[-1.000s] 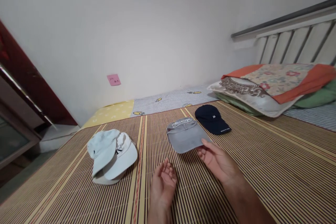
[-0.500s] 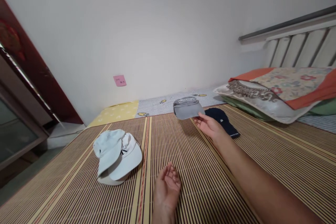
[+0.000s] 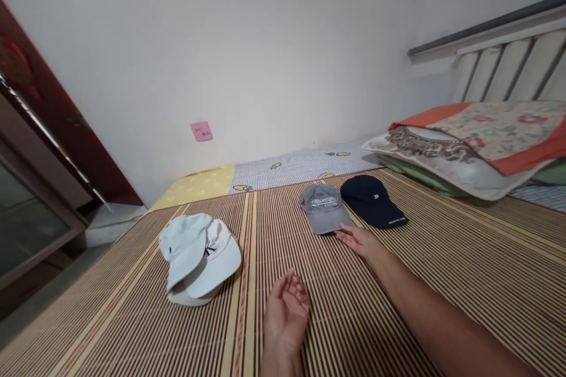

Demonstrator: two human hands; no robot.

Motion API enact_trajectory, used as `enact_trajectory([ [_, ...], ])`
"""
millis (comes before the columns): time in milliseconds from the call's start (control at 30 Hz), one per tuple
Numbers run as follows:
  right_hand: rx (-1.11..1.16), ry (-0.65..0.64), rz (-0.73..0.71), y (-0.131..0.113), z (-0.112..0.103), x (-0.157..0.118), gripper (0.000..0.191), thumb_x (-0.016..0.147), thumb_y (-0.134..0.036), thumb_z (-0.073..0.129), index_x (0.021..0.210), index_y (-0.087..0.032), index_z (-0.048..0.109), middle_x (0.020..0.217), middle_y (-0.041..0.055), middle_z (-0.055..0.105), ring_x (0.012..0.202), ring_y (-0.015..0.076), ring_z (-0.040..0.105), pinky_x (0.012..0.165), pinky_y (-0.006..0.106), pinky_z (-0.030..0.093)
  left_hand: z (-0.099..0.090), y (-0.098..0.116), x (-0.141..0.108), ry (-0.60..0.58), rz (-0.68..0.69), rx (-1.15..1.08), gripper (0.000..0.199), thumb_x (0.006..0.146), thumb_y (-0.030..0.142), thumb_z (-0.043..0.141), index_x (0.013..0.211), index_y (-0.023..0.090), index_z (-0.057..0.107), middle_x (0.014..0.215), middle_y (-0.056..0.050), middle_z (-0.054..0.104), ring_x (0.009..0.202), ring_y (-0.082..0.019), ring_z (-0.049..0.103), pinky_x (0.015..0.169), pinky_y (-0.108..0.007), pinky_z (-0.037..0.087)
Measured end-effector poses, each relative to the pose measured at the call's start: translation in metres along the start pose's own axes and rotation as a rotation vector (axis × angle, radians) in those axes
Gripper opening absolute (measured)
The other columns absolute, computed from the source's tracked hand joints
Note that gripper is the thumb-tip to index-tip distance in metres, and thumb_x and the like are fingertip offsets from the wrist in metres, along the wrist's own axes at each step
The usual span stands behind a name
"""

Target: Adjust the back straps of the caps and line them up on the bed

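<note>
just beyond the right hand (image 3: 359, 240) lies the gray cap (image 3: 324, 206), its brim (image 3: 326, 225) pinched.

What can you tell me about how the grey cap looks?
The grey cap looks like soft cloth: rounded crown, white lettering across the front, a reddish mark at the left, and a curved brim. It appears to rest upright on the striped mat, brim toward the camera, just left of the navy cap. The right hand pinches the brim's near right corner.
</note>
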State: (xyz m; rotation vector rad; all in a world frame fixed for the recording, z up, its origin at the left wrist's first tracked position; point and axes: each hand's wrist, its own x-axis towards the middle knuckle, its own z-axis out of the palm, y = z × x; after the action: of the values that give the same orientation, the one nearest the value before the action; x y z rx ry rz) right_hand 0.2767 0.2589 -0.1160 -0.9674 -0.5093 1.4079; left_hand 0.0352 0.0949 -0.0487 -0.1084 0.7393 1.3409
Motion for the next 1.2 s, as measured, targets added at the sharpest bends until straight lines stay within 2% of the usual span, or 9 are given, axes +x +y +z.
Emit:
enact_trajectory([
  [100, -0.001, 0.034, 0.076, 0.001, -0.004, -0.002, 0.026, 0.099, -0.032, 0.063, 0.119, -0.015, 0.063, 0.112, 0.0075, 0.067, 0.089, 0.0183, 0.068, 0.074, 0.035, 0.061, -0.001, 0.0, 0.001, -0.009, -0.001, 0.002, 0.017, 0.1, 0.012, 0.045, 0.094, 0.008, 0.06, 0.067, -0.002, 0.059, 0.052, -0.01, 0.057, 0.047, -0.018, 0.043],
  [267, 0.009, 0.069, 0.119, 0.002, -0.007, -0.006, 0.014, 0.099, -0.026, 0.063, 0.107, -0.015, 0.066, 0.099, 0.0042, 0.069, 0.078, 0.0144, 0.068, 0.068, 0.029, 0.06, -0.004, -0.002, 0.002, 0.002, -0.006, 0.013, 0.015, 0.099, 0.012, 0.048, 0.093, 0.009, 0.061, 0.067, -0.002, 0.061, 0.052, -0.01, 0.058, 0.047, -0.017, 0.044],
  [467, 0.009, 0.088, 0.068, 0.0, -0.007, -0.012, 0.015, 0.098, -0.024, 0.065, 0.107, -0.013, 0.066, 0.099, 0.004, 0.069, 0.079, 0.0149, 0.068, 0.067, 0.029, 0.06, -0.002, -0.004, 0.001, -0.008, -0.001, 0.014, 0.016, 0.099, 0.011, 0.047, 0.092, 0.008, 0.062, 0.067, -0.002, 0.06, 0.051, -0.01, 0.058, 0.047, -0.017, 0.044],
  [633, 0.009, 0.075, 0.01, 0.002, -0.011, -0.018, 0.008, 0.097, -0.021, 0.066, 0.098, -0.013, 0.066, 0.09, 0.0018, 0.07, 0.074, 0.0137, 0.069, 0.066, 0.029, 0.061, -0.001, -0.005, 0.003, 0.002, 0.001, 0.021, 0.015, 0.099, 0.012, 0.048, 0.095, 0.008, 0.061, 0.068, -0.002, 0.061, 0.052, -0.01, 0.059, 0.047, -0.017, 0.044],
  [700, 0.019, 0.08, -0.032, 0.004, -0.011, -0.02, 0.004, 0.092, -0.015, 0.07, 0.092, -0.014, 0.066, 0.084, 0.001, 0.071, 0.07, 0.0142, 0.07, 0.065, 0.029, 0.062, -0.001, -0.006, 0.003, 0.008, -0.001, 0.025, 0.015, 0.099, 0.012, 0.047, 0.096, 0.008, 0.061, 0.068, -0.002, 0.061, 0.052, -0.011, 0.059, 0.047, -0.018, 0.044],
  [800, 0.038, 0.081, -0.1, 0.007, -0.011, -0.023, 0.022, 0.077, -0.006, 0.078, 0.087, -0.018, 0.064, 0.077, 0.0011, 0.072, 0.065, 0.0178, 0.073, 0.063, 0.029, 0.064, 0.0, -0.008, 0.002, 0.016, 0.0, 0.026, 0.014, 0.099, 0.013, 0.047, 0.096, 0.009, 0.061, 0.068, -0.002, 0.061, 0.052, -0.011, 0.059, 0.048, -0.019, 0.045],
  [900, 0.05, 0.089, -0.143, 0.01, -0.01, -0.024, 0.034, 0.068, -0.004, 0.081, 0.092, -0.02, 0.063, 0.075, 0.0006, 0.072, 0.061, 0.0198, 0.074, 0.059, 0.029, 0.066, 0.0, -0.009, 0.001, 0.014, 0.0, 0.025, 0.015, 0.099, 0.012, 0.047, 0.096, 0.008, 0.061, 0.069, -0.002, 0.061, 0.052, -0.011, 0.059, 0.048, -0.019, 0.044],
  [1100, 0.052, 0.112, -0.187, 0.013, -0.01, -0.025, 0.059, 0.067, -0.007, 0.081, 0.118, -0.024, 0.059, 0.075, -0.0018, 0.072, 0.061, 0.0203, 0.076, 0.056, 0.028, 0.066, -0.001, -0.011, 0.003, 0.019, -0.003, 0.034, 0.015, 0.099, 0.013, 0.047, 0.095, 0.008, 0.061, 0.068, -0.002, 0.062, 0.052, -0.011, 0.059, 0.049, -0.019, 0.045],
  [1200, 0.048, 0.121, -0.213, 0.015, -0.01, -0.028, 0.061, 0.068, -0.008, 0.08, 0.123, -0.023, 0.057, 0.077, -0.0011, 0.072, 0.063, 0.0213, 0.077, 0.057, 0.029, 0.067, -0.001, -0.012, 0.003, 0.021, -0.005, 0.038, 0.015, 0.099, 0.013, 0.047, 0.096, 0.008, 0.061, 0.068, -0.002, 0.062, 0.052, -0.011, 0.06, 0.048, -0.019, 0.045],
])
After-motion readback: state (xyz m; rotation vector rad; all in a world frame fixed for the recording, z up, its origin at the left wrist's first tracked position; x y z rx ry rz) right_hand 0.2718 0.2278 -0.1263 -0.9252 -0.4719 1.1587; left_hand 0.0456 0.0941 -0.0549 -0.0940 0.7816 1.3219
